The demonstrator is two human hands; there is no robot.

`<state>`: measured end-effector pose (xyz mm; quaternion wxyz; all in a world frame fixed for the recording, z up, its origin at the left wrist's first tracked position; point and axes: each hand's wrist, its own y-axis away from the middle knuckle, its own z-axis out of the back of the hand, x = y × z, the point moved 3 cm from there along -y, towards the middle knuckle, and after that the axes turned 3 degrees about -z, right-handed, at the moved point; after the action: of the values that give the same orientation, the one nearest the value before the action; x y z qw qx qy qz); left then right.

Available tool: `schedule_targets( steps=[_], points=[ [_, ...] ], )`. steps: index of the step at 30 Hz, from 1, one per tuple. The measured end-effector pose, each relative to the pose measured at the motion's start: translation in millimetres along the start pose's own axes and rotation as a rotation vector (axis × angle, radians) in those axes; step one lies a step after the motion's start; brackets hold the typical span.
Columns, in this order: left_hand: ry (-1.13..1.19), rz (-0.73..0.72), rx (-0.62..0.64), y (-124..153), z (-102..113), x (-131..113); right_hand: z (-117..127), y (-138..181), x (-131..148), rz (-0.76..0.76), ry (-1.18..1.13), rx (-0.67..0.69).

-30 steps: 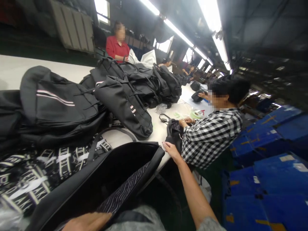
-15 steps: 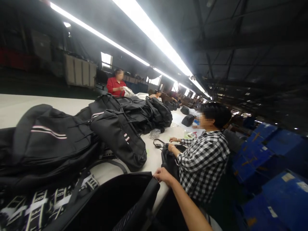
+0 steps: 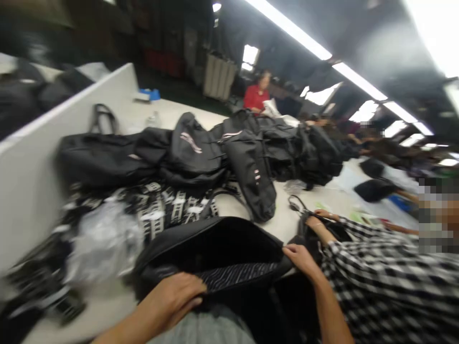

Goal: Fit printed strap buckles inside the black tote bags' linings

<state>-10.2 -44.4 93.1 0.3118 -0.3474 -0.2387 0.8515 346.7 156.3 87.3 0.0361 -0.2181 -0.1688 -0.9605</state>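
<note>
From the head view, the left hand (image 3: 175,298) grips the near rim of the open bag (image 3: 215,248) at the tabletop (image 3: 283,222) edge; the right hand (image 3: 299,255) pinches its far corner. The bag overhangs the edge and could slide off if either grip slackens. Behind lies a pile of backpacks (image 3: 247,157) and a plastic wrap (image 3: 102,243). A co-worker's checked sleeve (image 3: 380,277) crowds the right. The room is dim, lit by ceiling strips.

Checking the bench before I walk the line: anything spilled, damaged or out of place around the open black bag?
Nothing stands out. The left hand and right hand grip the rim of the open black bag. Finished backpacks lie heaped behind it, beside crumpled clear plastic. The frame is blurred, so fine damage cannot be judged.
</note>
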Motion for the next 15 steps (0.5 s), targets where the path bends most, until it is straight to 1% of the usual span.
schedule_targets(
  steps=[2,4,6,8,10,11,13,14,15],
  points=[
    [0.006,0.122,0.027,15,5,-9,5,-11,-16,-0.007,-0.037,-0.012],
    [-0.014,0.201,-0.012,21,9,-11,6,-26,-30,-0.025,-0.039,0.012],
    [-0.046,0.255,-0.069,25,11,-13,3,-35,-37,-0.047,-0.028,0.021],
    [-0.047,0.301,-0.131,30,13,-18,0,-35,-33,-0.053,-0.051,-0.012],
    [-0.052,0.390,-0.246,38,19,-19,-4,-31,-19,0.009,-0.127,-0.028],
    [-0.076,0.475,-0.328,44,24,-15,-7,-29,-9,0.066,-0.166,-0.005],
    [-0.158,0.730,-0.487,61,36,0,-12,-26,9,0.174,-0.216,0.085],
    [-0.179,0.882,-0.532,71,42,12,-14,-25,16,0.202,-0.220,0.130],
    [-0.167,1.022,-0.541,81,45,26,-14,-25,21,0.209,-0.216,0.160]
  ],
)
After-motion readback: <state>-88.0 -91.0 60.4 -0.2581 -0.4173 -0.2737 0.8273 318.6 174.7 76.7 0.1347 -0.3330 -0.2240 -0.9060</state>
